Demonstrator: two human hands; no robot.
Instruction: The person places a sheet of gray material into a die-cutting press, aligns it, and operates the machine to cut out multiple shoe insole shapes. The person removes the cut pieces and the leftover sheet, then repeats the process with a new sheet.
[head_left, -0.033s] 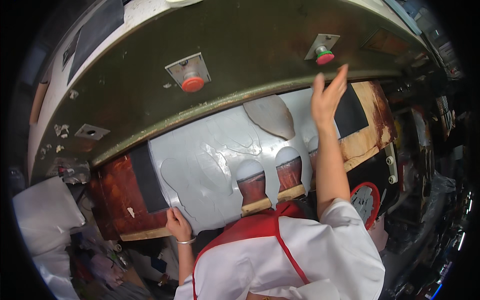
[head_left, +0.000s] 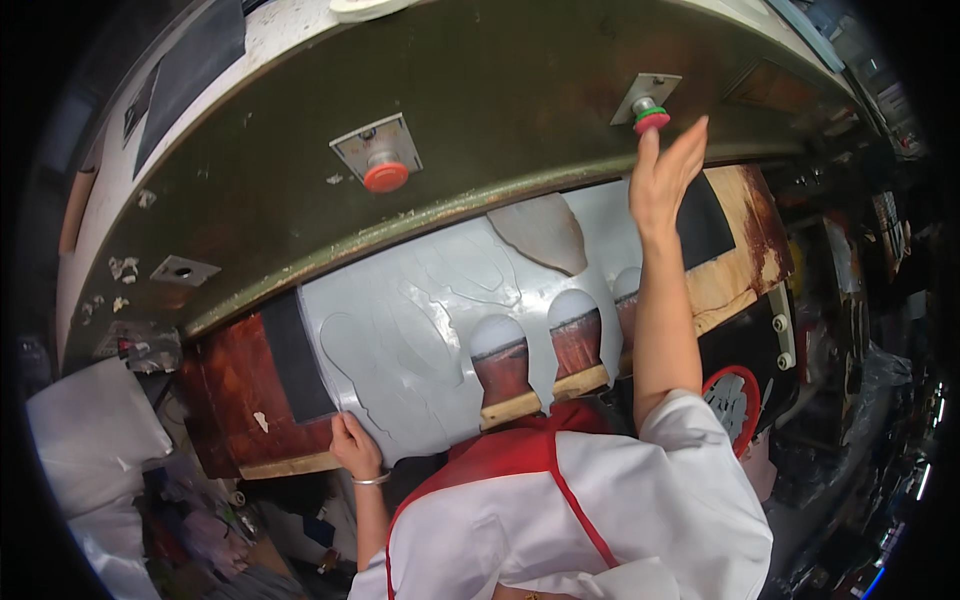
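Observation:
A grey, glossy sheet (head_left: 440,345) lies across the reddish-brown worktable, with curved cut outlines in it and several round-ended openings along its near edge. My left hand (head_left: 356,447) pinches the sheet's near left corner, fingers closed on the edge. Far right, my right hand (head_left: 658,195) is raised, with the fingers stretched and the thumb upright. The thumb tip meets the lower rim of a red push button (head_left: 652,119) with a green ring; I cannot tell whether it presses. On the sheet's far side rests a darker grey, round-edged flat piece (head_left: 545,235).
A dark green machine beam (head_left: 500,100) spans the far side, carrying a second red button (head_left: 386,177). Black strips (head_left: 295,365) show at the sheet's ends. To the right stands a red-rimmed bin (head_left: 748,400) with grey scraps. Clear plastic (head_left: 90,410) piles up at left.
My right hand has risen slightly toward the green-ringed button, and its thumb now reaches the button's rim. My left hand stays at the sheet's corner.

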